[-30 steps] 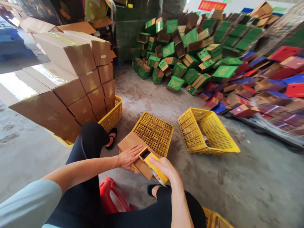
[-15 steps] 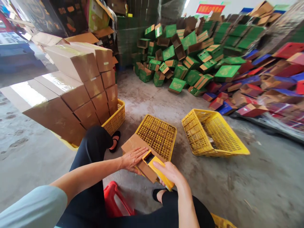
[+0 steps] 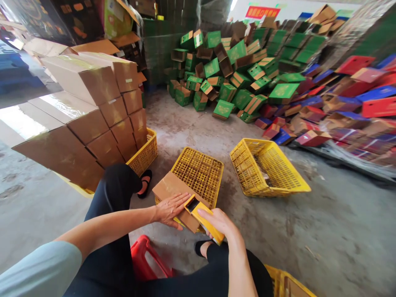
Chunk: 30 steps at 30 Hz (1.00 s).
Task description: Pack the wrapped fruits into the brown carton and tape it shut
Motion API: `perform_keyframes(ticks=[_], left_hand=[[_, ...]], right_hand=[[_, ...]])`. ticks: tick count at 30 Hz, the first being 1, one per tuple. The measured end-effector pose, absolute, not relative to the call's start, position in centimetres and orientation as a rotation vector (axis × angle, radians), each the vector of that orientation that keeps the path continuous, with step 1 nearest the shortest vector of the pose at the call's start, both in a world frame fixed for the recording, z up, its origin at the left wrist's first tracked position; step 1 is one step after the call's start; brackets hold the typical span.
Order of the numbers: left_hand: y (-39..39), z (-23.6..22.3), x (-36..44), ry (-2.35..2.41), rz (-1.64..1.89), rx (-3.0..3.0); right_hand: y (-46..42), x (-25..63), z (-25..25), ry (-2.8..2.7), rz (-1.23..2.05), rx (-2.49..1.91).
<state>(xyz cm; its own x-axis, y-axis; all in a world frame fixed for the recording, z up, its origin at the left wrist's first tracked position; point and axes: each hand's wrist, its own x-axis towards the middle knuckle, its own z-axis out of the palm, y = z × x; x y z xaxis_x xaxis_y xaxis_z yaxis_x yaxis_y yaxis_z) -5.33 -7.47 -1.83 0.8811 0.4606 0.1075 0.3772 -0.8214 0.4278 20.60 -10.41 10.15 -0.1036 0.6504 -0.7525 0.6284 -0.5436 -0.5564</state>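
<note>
A flat piece of brown cardboard (image 3: 169,185) lies across the near part of an upturned yellow plastic crate (image 3: 199,167). My left hand (image 3: 171,209) presses down on this cardboard, palm down with fingers stretched out. In my right hand (image 3: 218,222) is a boxy yellow hand tool (image 3: 204,216) with a dark opening at its far end. That end rests on or just over the cardboard, close to my left fingertips. Its underside is hidden, and its exact kind cannot be made out.
Stacked brown cartons (image 3: 102,119) stand in a yellow crate (image 3: 148,148) at the left. Another yellow crate (image 3: 278,169) sits tilted at the right. Green boxes (image 3: 222,109) and red and blue boxes (image 3: 343,103) are heaped behind. A red plastic stool (image 3: 142,258) is beneath me.
The whole scene has shifted slightly left as the head camera turned. Both hands, the cardboard and the yellow hand tool keep nearly the same places relative to each other.
</note>
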Motion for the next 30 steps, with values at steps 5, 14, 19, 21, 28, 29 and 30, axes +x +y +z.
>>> perform_keyframes(ticks=[5,14,19,21,28,29,30], left_hand=[[-7.3,-2.0,-5.2,0.621,0.262,2.660],[-7.1,-2.4,-5.3,0.636,0.261,2.671],[-8.1,-1.7,-4.4,0.641,0.261,2.661],[-8.6,-1.4,-3.9,0.588,0.305,2.662],[-8.5,-1.4,-3.3,0.557,0.219,2.655],[-8.3,-1.5,-3.3,0.556,0.209,2.654],[-8.2,-1.6,-3.3,0.557,0.206,2.654]], right_hand=[[-10.6,20.4,10.5,-1.541,1.737,-2.103],[-12.4,23.4,9.9,-1.536,1.719,-2.058],[-12.7,23.3,9.6,-1.506,1.725,-2.049],[-12.6,23.2,9.6,-1.509,1.728,-2.063],[-12.2,22.9,10.2,-1.519,1.718,-2.097],[-12.2,23.0,10.3,-1.517,1.720,-2.091],[-12.4,23.1,10.3,-1.511,1.725,-2.080]])
